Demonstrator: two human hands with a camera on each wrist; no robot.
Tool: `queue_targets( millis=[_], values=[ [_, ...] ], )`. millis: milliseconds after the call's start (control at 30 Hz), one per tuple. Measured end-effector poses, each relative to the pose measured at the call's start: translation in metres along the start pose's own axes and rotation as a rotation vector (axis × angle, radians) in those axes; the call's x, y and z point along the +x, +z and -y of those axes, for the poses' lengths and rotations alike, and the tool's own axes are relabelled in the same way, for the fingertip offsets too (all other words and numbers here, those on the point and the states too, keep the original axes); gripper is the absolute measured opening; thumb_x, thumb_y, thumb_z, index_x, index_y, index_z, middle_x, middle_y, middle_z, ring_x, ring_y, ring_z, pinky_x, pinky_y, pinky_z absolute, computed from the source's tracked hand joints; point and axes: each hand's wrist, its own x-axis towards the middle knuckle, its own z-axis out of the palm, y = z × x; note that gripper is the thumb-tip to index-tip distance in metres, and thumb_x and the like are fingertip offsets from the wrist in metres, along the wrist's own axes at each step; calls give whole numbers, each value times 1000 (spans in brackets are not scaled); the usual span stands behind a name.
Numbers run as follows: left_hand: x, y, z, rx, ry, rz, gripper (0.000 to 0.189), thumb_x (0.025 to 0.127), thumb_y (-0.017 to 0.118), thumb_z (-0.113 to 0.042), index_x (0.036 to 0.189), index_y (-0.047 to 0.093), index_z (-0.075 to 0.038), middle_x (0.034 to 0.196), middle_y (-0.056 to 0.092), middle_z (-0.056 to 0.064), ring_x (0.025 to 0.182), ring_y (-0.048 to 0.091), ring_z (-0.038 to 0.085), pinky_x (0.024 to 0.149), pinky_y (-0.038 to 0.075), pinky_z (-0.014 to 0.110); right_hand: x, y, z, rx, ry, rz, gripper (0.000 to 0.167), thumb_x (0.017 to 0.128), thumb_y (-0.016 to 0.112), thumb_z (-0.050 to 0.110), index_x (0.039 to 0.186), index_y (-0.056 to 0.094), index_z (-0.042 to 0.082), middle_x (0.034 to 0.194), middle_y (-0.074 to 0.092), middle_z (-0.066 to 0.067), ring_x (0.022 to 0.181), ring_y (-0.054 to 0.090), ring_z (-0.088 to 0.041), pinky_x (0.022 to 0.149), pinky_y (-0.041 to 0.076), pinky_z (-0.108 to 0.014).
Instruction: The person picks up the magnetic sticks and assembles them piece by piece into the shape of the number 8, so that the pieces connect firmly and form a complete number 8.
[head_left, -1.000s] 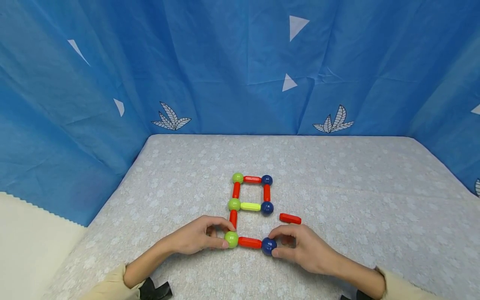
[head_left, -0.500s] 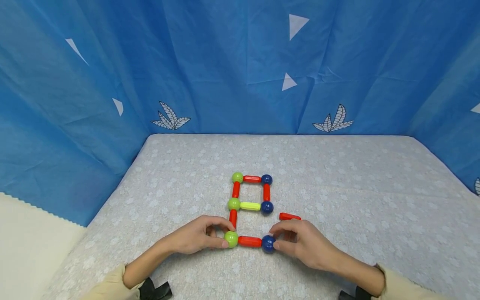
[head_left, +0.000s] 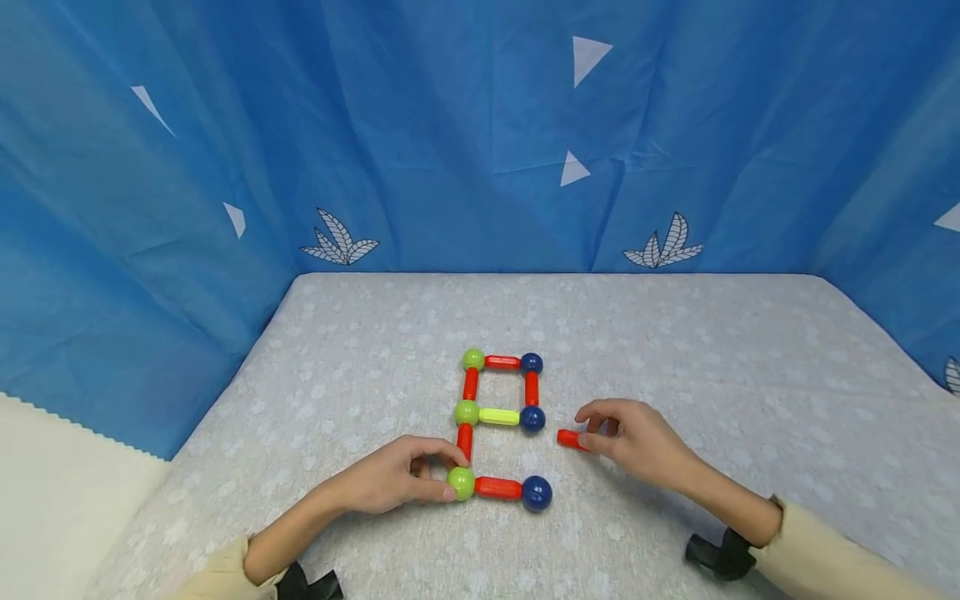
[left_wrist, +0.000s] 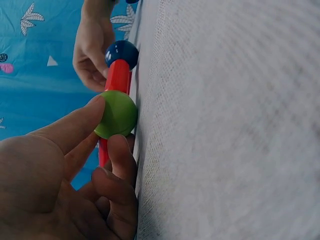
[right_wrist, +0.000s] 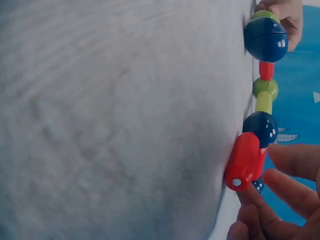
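My left hand pinches a green ball at the near-left corner of a frame made of magnetic rods and balls. In the left wrist view, thumb and fingers press either side of that green ball. A red rod joins it to a dark blue ball. My right hand is over a loose red magnetic rod, its thumb and fingers spread. In the right wrist view the fingertips lie beside the loose rod, which rests on the cloth; part of it is hidden behind the thumb in the head view.
The frame's far square has green balls on the left, dark blue balls on the right, red rods and one yellow-green rod. Pale patterned cloth covers the table. A blue curtain hangs behind.
My right hand has let go of the near blue ball and moved up and right to the loose red rod. My left hand stays on the green ball.
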Motion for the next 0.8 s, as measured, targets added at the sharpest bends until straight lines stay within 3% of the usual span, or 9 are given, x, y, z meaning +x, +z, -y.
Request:
queue_targets(
  millis=[300, 500, 800],
  values=[
    [0, 0, 1, -4, 10, 4, 27, 92, 73, -23, 118, 68, -20, 107, 63, 0, 62, 48, 7, 57, 40, 21, 0, 4, -2, -9, -15, 84, 22, 89, 74, 18, 110, 72, 11, 69, 57, 11, 59, 49, -8, 52, 42, -27],
    [0, 0, -1, 2, 19, -3, 26, 92, 73, -23, 117, 68, -20, 106, 63, 0, 63, 48, 7, 57, 40, 21, 2, 7, 0, -8, -69, 111, 27, 90, 73, 19, 116, 72, 11, 67, 57, 13, 58, 48, -5, 51, 40, -25],
    [0, 0, 0, 0, 21, -3, 27, 91, 73, -23, 118, 68, -19, 107, 63, 0, 63, 48, 7, 57, 40, 21, 4, 9, 1, -29, -94, 145, 18, 91, 71, 15, 108, 75, 10, 71, 59, 14, 62, 49, -3, 53, 42, -25]
  ],
)
